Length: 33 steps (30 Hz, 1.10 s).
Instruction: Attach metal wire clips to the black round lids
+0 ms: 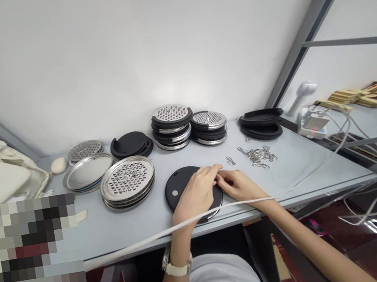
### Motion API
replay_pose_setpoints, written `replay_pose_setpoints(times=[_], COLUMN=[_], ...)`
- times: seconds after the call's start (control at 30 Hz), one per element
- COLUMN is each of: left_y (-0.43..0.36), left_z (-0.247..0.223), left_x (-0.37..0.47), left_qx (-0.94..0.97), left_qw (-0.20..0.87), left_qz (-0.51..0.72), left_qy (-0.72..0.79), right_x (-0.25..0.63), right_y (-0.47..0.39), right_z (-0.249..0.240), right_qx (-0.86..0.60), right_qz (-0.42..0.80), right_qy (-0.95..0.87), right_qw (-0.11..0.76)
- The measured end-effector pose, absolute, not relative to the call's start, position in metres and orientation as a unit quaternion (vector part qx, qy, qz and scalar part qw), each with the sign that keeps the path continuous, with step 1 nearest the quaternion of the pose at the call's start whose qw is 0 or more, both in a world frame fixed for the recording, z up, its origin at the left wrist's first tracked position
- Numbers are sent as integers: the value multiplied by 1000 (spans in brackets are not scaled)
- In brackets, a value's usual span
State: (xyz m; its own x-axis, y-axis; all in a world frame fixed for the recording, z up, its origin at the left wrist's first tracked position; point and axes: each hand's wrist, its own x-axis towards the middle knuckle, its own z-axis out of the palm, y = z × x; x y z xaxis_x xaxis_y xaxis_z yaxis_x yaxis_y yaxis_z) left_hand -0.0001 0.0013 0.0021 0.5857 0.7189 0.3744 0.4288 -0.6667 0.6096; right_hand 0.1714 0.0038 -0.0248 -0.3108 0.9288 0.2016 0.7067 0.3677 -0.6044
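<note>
A round black disc (pixel 177 200) with a pale dot lies near the table's front edge. My left hand (pixel 198 191) rests over its right part, fingers closed and reaching to the disc's right rim. There my right hand (pixel 236 185) meets it, with thumb and index finger pinched together at the rim. Whatever sits between the fingertips is too small and hidden to name. Right of the hands are a single metal clip (pixel 231 161) and a loose pile of metal clips (pixel 258 155).
Stacks of perforated metal discs (pixel 128 177) stand left and more discs (pixel 172 113) at the back. Black holders (pixel 260 118) sit back right. A white cable (pixel 147 239) crosses in front, over the forearms. A metal frame (pixel 303 32) rises at right.
</note>
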Motion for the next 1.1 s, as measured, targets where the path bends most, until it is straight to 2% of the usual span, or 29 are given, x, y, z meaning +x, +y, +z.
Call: replay_pose_setpoints(times=[1.1], left_y=[0], left_z=[3], left_x=[-1], left_qx=[843], left_qw=[265], left_qz=[311], left_qy=[349], right_x=[172], right_y=[3], right_z=[-27], right_qx=[-521], right_qz=[174], right_qy=[-787], right_qw=[280])
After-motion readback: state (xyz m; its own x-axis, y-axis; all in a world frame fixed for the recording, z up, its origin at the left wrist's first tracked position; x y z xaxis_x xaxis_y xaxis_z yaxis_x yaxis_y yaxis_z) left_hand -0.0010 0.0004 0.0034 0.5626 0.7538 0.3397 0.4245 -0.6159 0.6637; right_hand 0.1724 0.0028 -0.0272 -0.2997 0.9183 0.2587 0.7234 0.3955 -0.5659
